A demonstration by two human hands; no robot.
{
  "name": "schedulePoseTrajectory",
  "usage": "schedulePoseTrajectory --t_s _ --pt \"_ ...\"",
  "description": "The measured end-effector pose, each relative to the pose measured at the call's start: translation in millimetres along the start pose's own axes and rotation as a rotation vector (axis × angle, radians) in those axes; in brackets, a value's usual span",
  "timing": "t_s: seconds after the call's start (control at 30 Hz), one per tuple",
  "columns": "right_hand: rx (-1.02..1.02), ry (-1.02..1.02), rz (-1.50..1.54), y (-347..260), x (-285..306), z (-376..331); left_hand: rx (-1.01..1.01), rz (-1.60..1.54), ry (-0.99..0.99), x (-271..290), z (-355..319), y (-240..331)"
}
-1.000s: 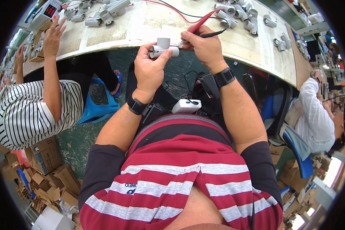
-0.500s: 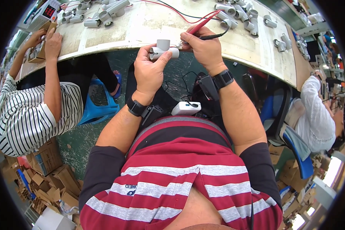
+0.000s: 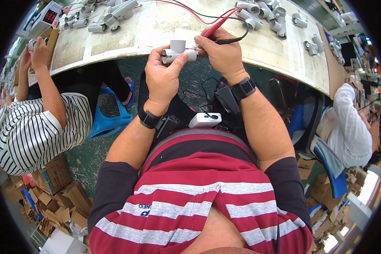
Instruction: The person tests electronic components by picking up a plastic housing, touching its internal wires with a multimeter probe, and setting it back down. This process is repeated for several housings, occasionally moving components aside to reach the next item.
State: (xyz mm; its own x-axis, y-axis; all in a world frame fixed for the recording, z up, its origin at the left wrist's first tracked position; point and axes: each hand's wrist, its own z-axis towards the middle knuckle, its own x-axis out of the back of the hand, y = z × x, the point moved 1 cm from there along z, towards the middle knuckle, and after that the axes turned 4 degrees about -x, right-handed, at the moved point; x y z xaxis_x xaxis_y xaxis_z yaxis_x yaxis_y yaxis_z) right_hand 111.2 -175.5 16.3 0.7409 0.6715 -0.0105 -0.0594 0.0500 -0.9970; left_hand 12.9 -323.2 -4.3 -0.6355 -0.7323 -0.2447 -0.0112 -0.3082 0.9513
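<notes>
My left hand (image 3: 163,78) is closed around a light grey T-shaped fitting (image 3: 178,45), its thumb across the front of the tube. The short branch points away from me. My right hand (image 3: 224,54) pinches a red test probe (image 3: 216,26) and a black test probe (image 3: 229,41) together. Both slant toward the fitting's right end, where thin wires show. The right fingers hide the probe tips, so I cannot tell whether they touch the wires. Both hands are at the near edge of the worktable (image 3: 146,31).
Several grey fittings (image 3: 114,19) lie at the far left, more (image 3: 266,17) at the right. Red and black leads (image 3: 190,12) cross the table. A meter box (image 3: 50,17) with a red display stands far left. A person in stripes (image 3: 38,127) sits left; another (image 3: 351,122) sits right.
My hands, the fitting and the probes have shifted slightly left and toward the table. The person on the left has moved both hands leftward and now holds a grey part.
</notes>
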Motion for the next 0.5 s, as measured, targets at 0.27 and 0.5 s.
schedulePoseTrajectory --t_s 0.27,0.5 --pt "-0.148 -0.061 -0.083 -6.4 3.9 16.8 0.011 0.012 0.004 2.2 5.8 -1.5" --pt "-0.200 -0.119 -0.167 -7.2 5.4 23.7 0.044 0.020 -0.004 3.4 6.0 -1.0"
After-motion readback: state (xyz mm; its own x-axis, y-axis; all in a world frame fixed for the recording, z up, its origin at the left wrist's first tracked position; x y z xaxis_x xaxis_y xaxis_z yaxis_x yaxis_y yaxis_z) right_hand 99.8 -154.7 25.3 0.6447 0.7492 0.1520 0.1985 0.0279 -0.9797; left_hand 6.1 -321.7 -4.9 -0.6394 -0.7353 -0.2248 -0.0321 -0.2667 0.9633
